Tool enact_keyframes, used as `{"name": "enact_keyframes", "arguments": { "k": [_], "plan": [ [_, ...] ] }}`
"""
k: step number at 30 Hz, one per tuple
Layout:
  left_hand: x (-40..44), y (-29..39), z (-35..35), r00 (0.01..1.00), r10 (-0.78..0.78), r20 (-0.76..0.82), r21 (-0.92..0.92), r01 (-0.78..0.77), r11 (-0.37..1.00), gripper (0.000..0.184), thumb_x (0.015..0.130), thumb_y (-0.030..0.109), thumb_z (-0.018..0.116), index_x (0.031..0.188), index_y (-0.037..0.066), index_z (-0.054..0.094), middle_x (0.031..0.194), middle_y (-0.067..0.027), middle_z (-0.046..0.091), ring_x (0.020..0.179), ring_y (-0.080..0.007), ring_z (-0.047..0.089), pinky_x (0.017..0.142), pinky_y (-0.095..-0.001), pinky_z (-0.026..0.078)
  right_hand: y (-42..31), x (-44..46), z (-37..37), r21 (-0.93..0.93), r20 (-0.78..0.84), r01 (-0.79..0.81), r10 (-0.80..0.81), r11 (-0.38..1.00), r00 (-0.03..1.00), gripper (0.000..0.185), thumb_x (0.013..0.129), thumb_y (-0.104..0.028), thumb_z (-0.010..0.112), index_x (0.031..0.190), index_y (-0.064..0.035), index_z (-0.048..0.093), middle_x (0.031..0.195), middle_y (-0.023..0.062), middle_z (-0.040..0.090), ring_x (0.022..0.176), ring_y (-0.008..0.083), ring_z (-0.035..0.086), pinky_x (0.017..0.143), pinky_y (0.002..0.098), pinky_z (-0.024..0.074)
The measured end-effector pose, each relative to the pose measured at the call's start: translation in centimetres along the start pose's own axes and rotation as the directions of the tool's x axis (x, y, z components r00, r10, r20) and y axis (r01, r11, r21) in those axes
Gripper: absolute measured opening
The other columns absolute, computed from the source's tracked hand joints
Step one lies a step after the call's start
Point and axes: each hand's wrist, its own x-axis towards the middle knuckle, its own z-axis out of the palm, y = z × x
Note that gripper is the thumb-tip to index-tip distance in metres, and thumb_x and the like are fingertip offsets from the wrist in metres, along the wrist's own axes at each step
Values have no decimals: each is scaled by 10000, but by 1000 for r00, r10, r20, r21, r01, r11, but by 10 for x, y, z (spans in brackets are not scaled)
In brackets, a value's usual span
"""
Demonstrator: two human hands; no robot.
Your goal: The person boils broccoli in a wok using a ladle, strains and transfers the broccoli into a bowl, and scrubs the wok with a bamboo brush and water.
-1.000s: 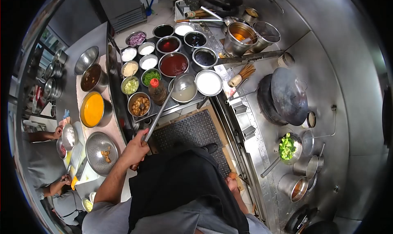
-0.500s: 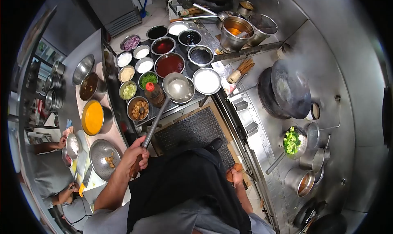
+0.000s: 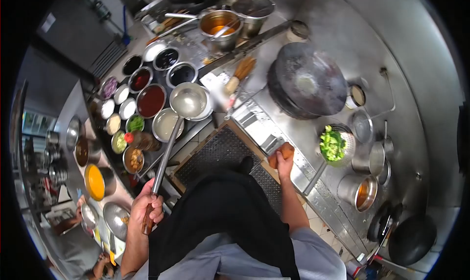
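Note:
My left hand (image 3: 148, 207) grips the wooden handle of a long metal ladle (image 3: 189, 100). The ladle's bowl holds a pale liquid and is above a bowl of white contents (image 3: 204, 112), beside a container of cloudy liquid (image 3: 166, 125). My right hand (image 3: 283, 162) is closed on an orange-brown cloth (image 3: 286, 152) near the stove's front edge. A dark wok (image 3: 309, 79) with a small whitish patch inside gives off light steam on the burner. To its lower right, green vegetables (image 3: 333, 145) lie in a perforated strainer (image 3: 349, 150).
Sauce and ingredient containers (image 3: 151, 101) stand at the left, with a red-capped bottle (image 3: 143, 140). A pot of orange liquid (image 3: 220, 30) is at the back, a bamboo brush (image 3: 239, 75) near the wok. A co-worker's hands (image 3: 102, 263) are at lower left. Pots (image 3: 348, 188) stand at right.
The view has turned toward the stove. The ladle has risen from the cloudy liquid and moved right. My right hand has come up with the cloth to the stove edge. Steam has appeared over the wok.

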Motion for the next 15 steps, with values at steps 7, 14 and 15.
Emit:
{"name": "enact_keyframes", "arguments": {
  "k": [7, 14, 15],
  "plan": [
    [105, -15, 134, 983, -88, 159, 211, 53, 976, 602, 931, 82, 499, 1520, 171, 406, 707, -10, 460, 435, -90, 415, 397, -271, 392, -22, 35, -2, -299, 115, -105, 146, 949, 983, 636, 794, -345, 835, 1282, -43, 562, 1118, 173, 733, 1046, 308, 713, 915, 391, 549],
    [238, -46, 208, 973, -58, 224, 760, -137, 635, 679, 885, 8, 542, 1530, 109, 353, 740, -40, 525, 476, -124, 491, 433, -295, 408, -28, 17, -3, -285, 29, -172, 188, 943, 982, 713, 783, -305, 865, 1323, 3, 517, 1177, 214, 694, 1116, 338, 681, 969, 405, 528],
    [251, -49, 207, 970, -35, 241, 817, -183, 547, 686, 885, 6, 545, 1534, 101, 347, 742, -39, 526, 482, -124, 499, 440, -298, 415, -29, 14, -3, -217, 27, -163, 173, 962, 985, 714, 779, -296, 869, 1323, 5, 519, 1192, 211, 688, 1126, 332, 676, 976, 400, 523]
  ]
}}
